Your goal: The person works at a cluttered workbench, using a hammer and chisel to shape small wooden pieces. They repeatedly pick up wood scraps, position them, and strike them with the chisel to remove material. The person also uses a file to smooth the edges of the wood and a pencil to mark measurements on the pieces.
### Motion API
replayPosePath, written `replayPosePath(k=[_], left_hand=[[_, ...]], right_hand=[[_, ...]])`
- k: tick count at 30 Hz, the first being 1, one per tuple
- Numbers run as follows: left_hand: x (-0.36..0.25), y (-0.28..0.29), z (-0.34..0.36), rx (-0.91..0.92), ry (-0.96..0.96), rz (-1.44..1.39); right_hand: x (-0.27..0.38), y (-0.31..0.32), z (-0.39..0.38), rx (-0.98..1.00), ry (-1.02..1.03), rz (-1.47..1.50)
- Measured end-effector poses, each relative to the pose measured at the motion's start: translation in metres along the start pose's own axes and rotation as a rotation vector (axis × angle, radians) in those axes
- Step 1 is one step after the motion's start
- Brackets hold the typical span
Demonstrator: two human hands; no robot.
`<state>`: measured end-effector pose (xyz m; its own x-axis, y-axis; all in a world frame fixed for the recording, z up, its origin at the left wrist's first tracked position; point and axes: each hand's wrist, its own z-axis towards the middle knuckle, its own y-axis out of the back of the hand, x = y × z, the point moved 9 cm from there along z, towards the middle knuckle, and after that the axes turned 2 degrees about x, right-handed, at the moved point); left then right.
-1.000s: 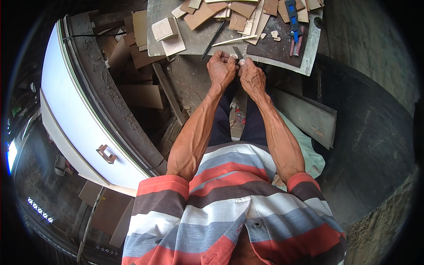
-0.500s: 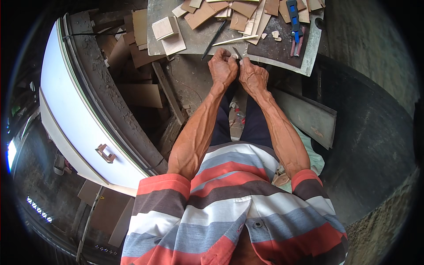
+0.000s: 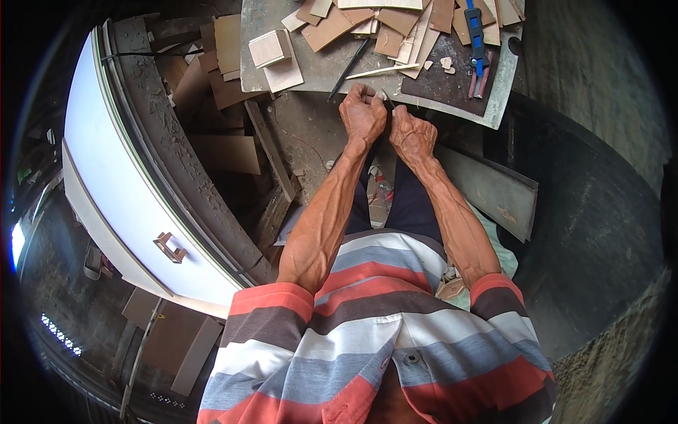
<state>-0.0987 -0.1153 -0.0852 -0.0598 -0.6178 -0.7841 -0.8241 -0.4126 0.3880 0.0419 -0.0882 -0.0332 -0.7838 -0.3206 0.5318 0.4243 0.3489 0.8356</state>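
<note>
My left hand is closed at the near edge of the worktable, its fingertips pinching a small pale piece. Just to its right, slightly lower, my right hand is closed on a thin dark blade, which points up beside that piece. On the table above my hands lie a long black pen-like tool, a pale stick, stacked small pale blocks and a blue-and-black utility knife on a dark board.
Many wood offcuts cover the table's back. At left stands a white panel with a small wooden fitting, beside piled boards. A grey plank and a large dark curved surface are at right.
Both hands have shifted slightly down and to the right, the right one farther toward my body. The blade now shows thinner, nearly edge-on. The whole view has shifted a little.
</note>
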Motion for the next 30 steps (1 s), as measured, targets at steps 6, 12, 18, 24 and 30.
replayPosePath(k=[6, 12, 18, 24, 30], left_hand=[[-0.006, -0.002, 0.000, 0.025, -0.055, 0.099], [-0.011, 0.000, 0.001, 0.053, -0.085, 0.066], [-0.028, -0.001, -0.012, 0.206, 0.059, -0.180], [-0.014, -0.007, -0.027, 0.362, 0.340, -0.411], [-0.056, -0.010, -0.047, 0.447, 0.325, -0.352]], right_hand=[[-0.003, 0.001, -0.003, 0.018, -0.011, 0.011], [-0.005, 0.007, 0.002, 0.096, -0.087, 0.062], [-0.012, 0.016, 0.004, 0.163, -0.123, 0.083], [-0.010, 0.039, -0.004, 0.195, -0.173, 0.133], [-0.032, 0.052, -0.024, 0.155, -0.422, 0.522]])
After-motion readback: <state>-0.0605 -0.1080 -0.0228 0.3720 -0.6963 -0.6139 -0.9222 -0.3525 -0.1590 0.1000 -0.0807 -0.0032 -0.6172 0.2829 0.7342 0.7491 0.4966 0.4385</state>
